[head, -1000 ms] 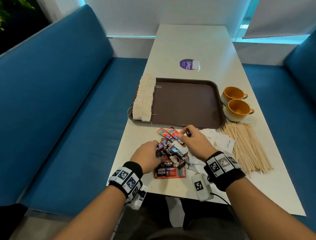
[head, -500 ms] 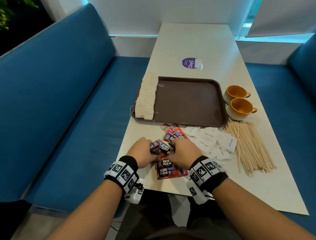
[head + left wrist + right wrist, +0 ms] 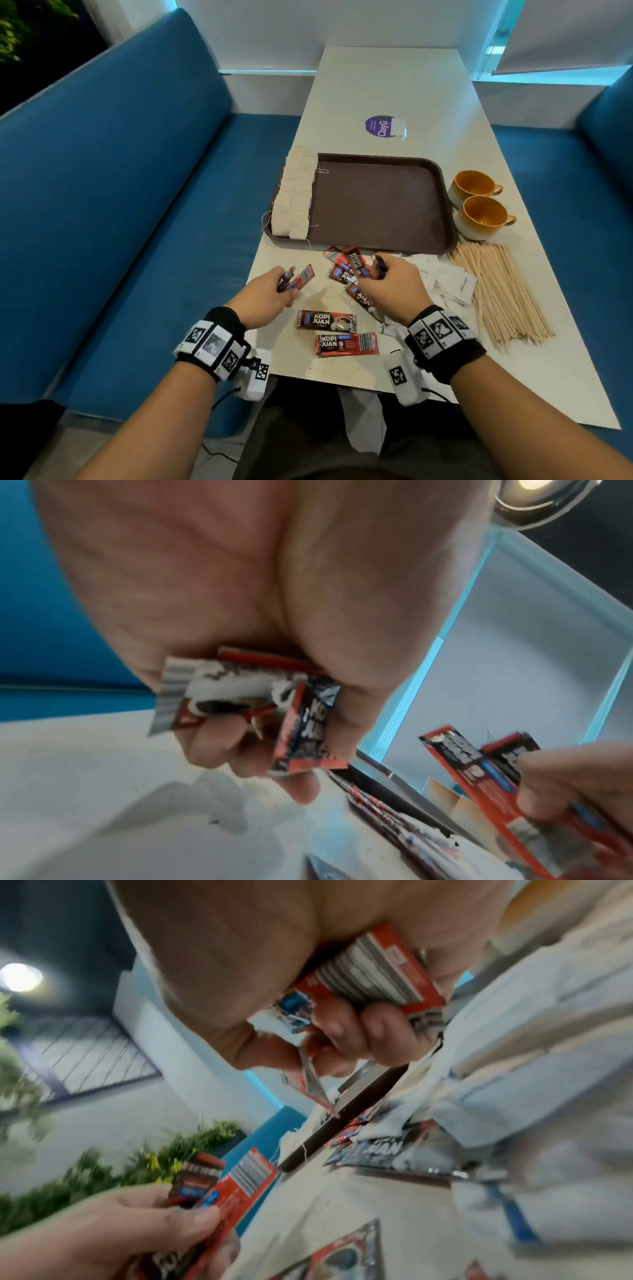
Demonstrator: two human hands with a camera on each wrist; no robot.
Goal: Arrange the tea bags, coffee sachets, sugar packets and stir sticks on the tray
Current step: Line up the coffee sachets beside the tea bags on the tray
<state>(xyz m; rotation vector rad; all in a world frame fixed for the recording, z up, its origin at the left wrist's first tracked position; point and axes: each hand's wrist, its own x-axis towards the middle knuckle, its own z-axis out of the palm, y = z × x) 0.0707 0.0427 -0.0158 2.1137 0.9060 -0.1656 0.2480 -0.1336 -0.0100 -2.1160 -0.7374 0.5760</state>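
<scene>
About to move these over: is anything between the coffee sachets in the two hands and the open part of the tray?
Nothing visible blocks the way. The left hand and right hand hold coffee sachets just short of the tray, whose bare floor is free; the tea bags fill only its left edge.

Overall light: even, cool indoor light; head view bright and clear.
Light sources: ceiling lamp glaring at 1 o'clock in left wrist view; a second lamp at 9 o'clock in right wrist view.
Glow: cyan strip along the wall.
Shadows: soft, faint on the table.
Blur: both wrist views motion-smeared; sachet print barely legible.
Distortion: wide-angle bending at the edges, strongest at 7 and 5 o'clock.
Dark area: 10 o'clock corner of head view.
</scene>
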